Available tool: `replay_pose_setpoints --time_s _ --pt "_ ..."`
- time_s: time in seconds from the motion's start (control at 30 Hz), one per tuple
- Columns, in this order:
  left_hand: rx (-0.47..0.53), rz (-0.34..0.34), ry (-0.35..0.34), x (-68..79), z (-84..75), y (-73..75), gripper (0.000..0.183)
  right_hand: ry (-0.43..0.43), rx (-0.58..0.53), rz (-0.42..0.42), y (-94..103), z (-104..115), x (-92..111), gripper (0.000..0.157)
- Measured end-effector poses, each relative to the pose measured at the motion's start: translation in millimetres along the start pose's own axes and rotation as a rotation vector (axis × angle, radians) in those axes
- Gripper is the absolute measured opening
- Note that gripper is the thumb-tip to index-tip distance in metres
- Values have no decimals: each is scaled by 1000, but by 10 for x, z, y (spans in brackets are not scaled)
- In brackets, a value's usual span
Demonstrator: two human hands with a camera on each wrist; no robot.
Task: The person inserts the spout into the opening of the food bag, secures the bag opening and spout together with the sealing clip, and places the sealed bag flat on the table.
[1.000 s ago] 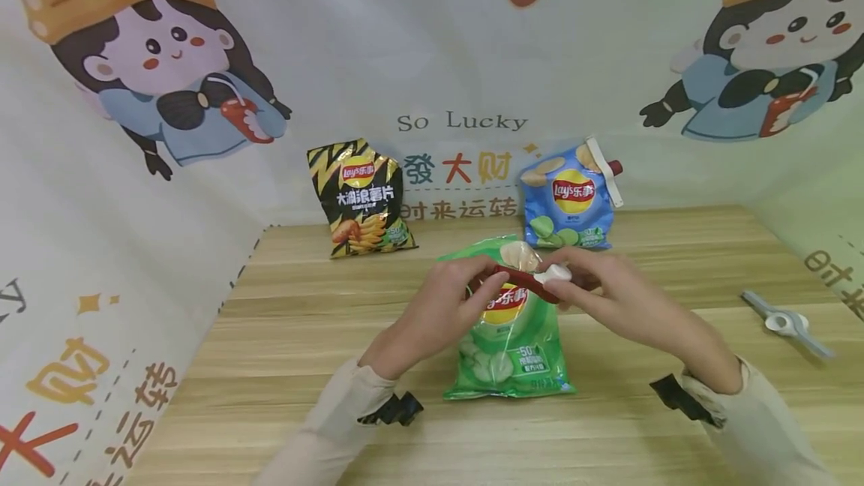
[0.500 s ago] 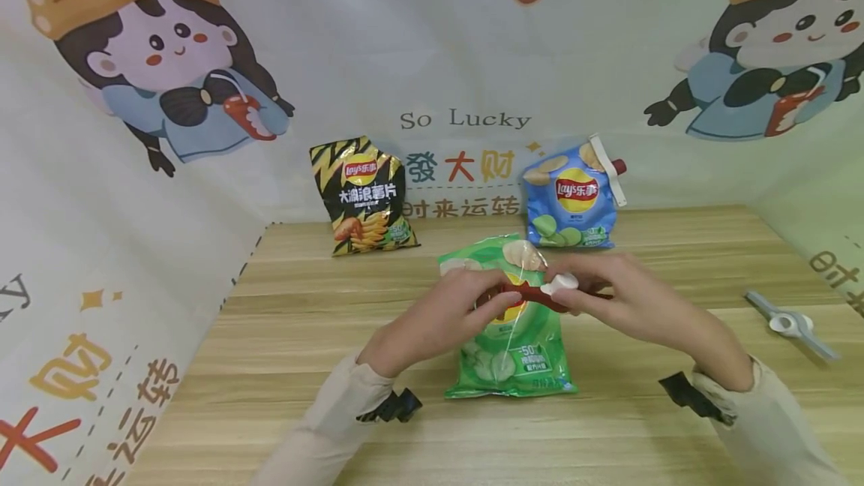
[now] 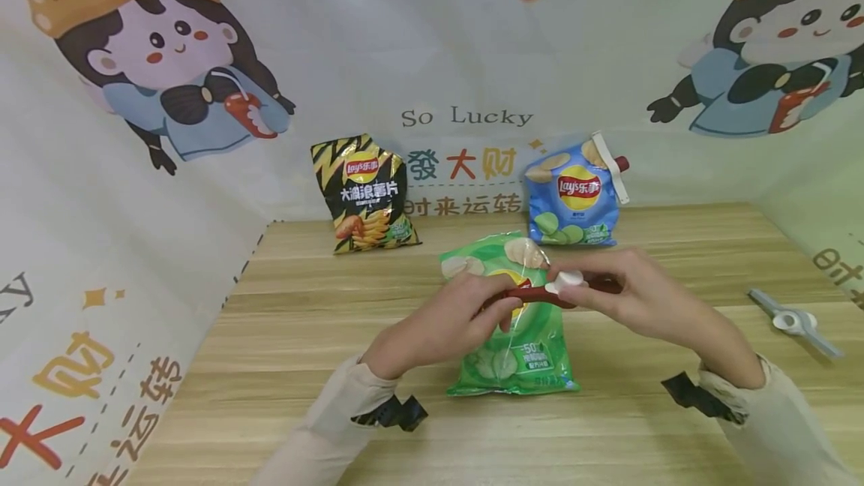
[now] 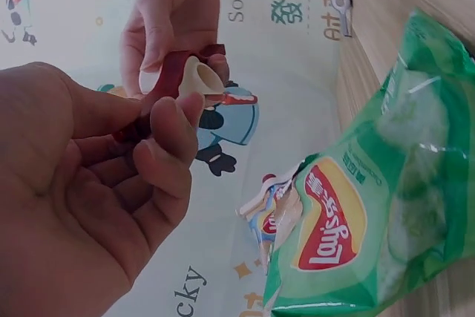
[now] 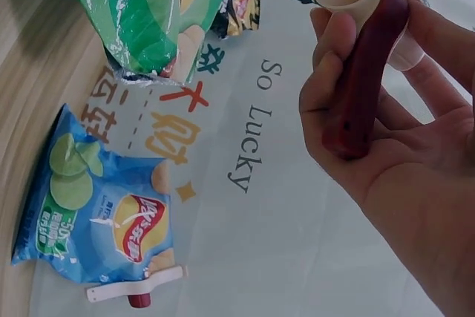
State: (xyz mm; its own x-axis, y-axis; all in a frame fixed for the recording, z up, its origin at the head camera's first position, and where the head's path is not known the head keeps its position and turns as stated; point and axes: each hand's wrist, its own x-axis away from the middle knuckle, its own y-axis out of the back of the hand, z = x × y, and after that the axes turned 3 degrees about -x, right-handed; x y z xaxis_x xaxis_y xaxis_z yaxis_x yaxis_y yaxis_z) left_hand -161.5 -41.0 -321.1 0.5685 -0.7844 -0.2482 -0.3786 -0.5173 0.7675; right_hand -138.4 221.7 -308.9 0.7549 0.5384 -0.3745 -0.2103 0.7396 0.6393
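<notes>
- Both hands and the red clip (image 3: 536, 294) dropped slightly lower in the head view since a second ago; clip, then sloping down to the right, now sat nearly level. Green bag stayed put.
- Far left: printed backdrop (image 3: 337, 36), cartoon figures and lettering, behind the wooden table (image 3: 270, 366).
- Left sleeve (image 3: 317, 426): beige, black band at the cuff.
- Black bag (image 3: 364, 205): Lay's, yellow stripes, stood at the table's back edge against the backdrop.
- Left hand (image 3: 455, 317): thumb and index pinched the red clip's left end; other fingers loosely bent, clear of the bag in the left wrist view.
- Green bag (image 3: 529, 328): Lay's, on the table, front toward the person, partly hidden by hands and clip. Exact lean couldn't be told.
- Red clip: held between both hands, in front of the green bag, apart from it. Cream spout (image 4: 204, 78) on its underside, white cap (image 3: 568, 278) on top.
- Blue bag (image 3: 574, 197): Lay's, stood at the back; white clip (image 3: 613, 171) with red cap slanted across its top right corner.
- Right hand (image 3: 631, 295): fingers curled round the red clip's right part, near the white cap.
- Right sleeve (image 3: 776, 418): beige, black band too.
- Grey clip (image 3: 813, 342): white round centre, on the table at far right, well apart from the hands.
</notes>
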Motion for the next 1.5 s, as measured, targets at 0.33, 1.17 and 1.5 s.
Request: replay_pose_setpoints --time_s 0.33,1.17,1.5 --pt "55 21 -20 -18 15 -13 20 -51 -56 46 60 -20 29 19" --pt "313 -66 -27 5 17 69 18 -56 -2 16 71 76 36 21" --pt "365 -65 18 -5 28 51 22 -19 97 19 63 138 47 21"
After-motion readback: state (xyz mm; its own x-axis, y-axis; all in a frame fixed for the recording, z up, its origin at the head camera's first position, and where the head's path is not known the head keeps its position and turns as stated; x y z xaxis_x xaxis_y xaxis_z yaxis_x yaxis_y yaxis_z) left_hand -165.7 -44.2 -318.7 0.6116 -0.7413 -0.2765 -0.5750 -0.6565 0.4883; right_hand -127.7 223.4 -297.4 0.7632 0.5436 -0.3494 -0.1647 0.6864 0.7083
